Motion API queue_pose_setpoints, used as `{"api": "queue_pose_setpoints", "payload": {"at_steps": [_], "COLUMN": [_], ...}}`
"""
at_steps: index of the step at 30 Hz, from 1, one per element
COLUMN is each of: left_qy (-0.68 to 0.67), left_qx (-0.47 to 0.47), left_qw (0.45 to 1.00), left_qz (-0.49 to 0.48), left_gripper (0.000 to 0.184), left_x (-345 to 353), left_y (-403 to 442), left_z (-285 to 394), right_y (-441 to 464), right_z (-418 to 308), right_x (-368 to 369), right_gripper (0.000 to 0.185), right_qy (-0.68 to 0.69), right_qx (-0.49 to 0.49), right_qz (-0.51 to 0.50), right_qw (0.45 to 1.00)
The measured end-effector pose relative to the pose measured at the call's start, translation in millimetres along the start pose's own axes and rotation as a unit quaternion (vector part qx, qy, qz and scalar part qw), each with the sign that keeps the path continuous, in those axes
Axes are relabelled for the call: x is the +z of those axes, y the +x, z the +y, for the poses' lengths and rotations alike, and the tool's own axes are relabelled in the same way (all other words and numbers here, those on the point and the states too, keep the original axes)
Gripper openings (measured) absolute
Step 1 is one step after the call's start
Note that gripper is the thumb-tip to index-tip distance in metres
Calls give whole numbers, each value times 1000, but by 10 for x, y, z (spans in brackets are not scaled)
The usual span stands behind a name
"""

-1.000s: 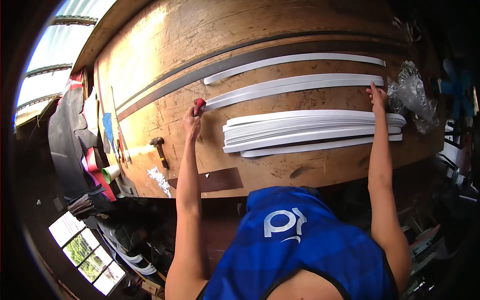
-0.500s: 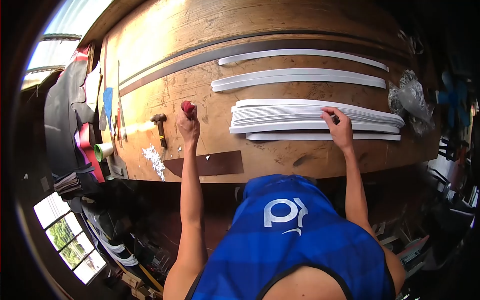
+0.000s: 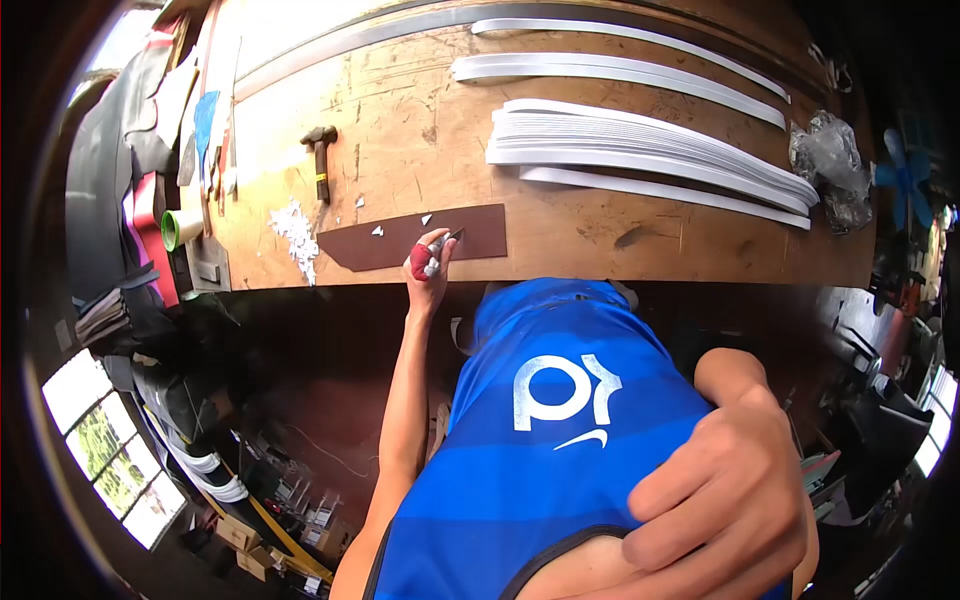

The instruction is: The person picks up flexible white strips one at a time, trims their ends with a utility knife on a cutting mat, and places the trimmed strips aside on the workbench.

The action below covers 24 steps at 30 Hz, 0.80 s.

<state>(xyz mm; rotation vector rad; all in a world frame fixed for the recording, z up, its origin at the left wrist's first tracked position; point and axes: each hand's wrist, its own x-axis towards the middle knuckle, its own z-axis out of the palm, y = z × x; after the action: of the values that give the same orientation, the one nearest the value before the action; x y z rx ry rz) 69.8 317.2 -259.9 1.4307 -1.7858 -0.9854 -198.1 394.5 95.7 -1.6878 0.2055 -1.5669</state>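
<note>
Presently the left hand (image 3: 428, 288) holds a red object (image 3: 424, 262) at the brown sheet (image 3: 390, 246).

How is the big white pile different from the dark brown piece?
The white pile has lots of narrow layers; the brown piece looks like one flat sheet. The white pile is also longer than the brown piece. Both lie on the wooden table.

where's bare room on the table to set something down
Free tabletop: between the hammer and the white strip bundle, and in front of that bundle, right of the brown piece. Crowded: left front, by white scraps and the left hand; right end, by clear plastic.
</note>
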Motion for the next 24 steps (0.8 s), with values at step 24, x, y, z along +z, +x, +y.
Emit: {"api": "queue_pose_setpoints", "payload": {"at_steps": [24], "left_qy": [-84], "left_qx": [-26], "left_qw": [996], "left_qz": [19], "left_gripper": [26], "left_x": [-340], "left_y": [-220], "left_z": [-190], "right_y": [-2483], "right_z": [2729], "right_x": [-869], "right_gripper": [28], "right_qy": [-661], "right_qx": [426], "right_qz": [-39], "right_qw": [617]}}
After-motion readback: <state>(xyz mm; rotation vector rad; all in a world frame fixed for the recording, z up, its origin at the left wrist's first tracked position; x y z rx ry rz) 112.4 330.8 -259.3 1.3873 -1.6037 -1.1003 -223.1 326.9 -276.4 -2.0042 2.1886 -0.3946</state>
